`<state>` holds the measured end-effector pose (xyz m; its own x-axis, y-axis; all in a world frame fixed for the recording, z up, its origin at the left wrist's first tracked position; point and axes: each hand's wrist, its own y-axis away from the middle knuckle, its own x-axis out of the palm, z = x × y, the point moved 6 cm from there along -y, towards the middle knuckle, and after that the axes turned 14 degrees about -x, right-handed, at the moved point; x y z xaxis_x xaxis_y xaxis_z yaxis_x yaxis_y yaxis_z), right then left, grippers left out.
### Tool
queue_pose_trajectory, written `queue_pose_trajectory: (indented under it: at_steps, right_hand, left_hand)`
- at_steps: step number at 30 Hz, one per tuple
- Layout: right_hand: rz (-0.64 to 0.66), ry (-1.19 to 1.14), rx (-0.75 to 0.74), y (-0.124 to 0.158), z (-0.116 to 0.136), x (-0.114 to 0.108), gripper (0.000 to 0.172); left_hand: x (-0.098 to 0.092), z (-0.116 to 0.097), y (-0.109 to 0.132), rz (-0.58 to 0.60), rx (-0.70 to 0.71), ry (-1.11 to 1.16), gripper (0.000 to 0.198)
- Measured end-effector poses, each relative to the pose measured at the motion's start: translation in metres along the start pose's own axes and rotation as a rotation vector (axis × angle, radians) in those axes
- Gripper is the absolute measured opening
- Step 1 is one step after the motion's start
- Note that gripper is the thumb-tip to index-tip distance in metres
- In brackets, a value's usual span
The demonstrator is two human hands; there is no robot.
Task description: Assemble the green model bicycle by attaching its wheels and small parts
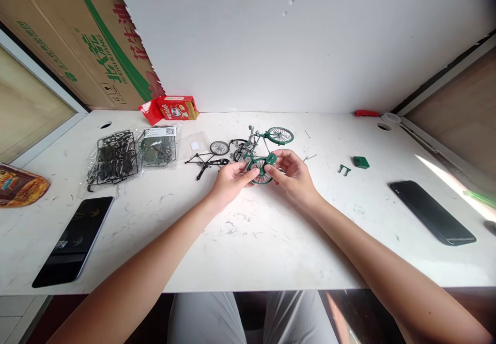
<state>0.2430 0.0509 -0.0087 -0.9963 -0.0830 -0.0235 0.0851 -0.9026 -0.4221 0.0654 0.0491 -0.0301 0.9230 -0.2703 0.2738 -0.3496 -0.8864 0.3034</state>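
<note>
Between my two hands is a green model bicycle (267,147), its front wheel (280,136) pointing away to the upper right. My left hand (231,181) pinches the near wheel's left side between thumb and fingers. From the right, my right hand (292,174) grips the same end, with its thumb by the wheel and its fingers behind the green chain cover (270,159). Just left of the bicycle lies a black model bike frame (207,160), with a loose spoked wheel (219,148) beside it. Part of the near wheel is hidden by my fingers.
Bagged part frames (116,155) and a red box (176,108) lie at the left. One phone (73,240) rests front left, a dark phone-shaped object (432,212) at right. Near the latter are a green block (360,162) and a small green bracket (344,169).
</note>
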Motion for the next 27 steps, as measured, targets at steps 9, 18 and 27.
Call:
queue_pose_trajectory:
  at_steps: [9,18,27]
  right_hand:
    - [0.052,0.136,-0.052,-0.001,0.007,-0.003,0.048]
    - [0.166,0.214,-0.087,-0.01,0.019,-0.011,0.055]
    - [0.118,0.944,-0.191,-0.042,0.015,-0.116,0.037]
  left_hand:
    - [0.0,0.001,-0.001,0.0,0.027,0.028,0.046]
    - [-0.002,0.001,-0.001,-0.019,0.051,0.009,0.046]
    - [-0.005,0.004,-0.002,-0.05,-0.011,0.075,0.042]
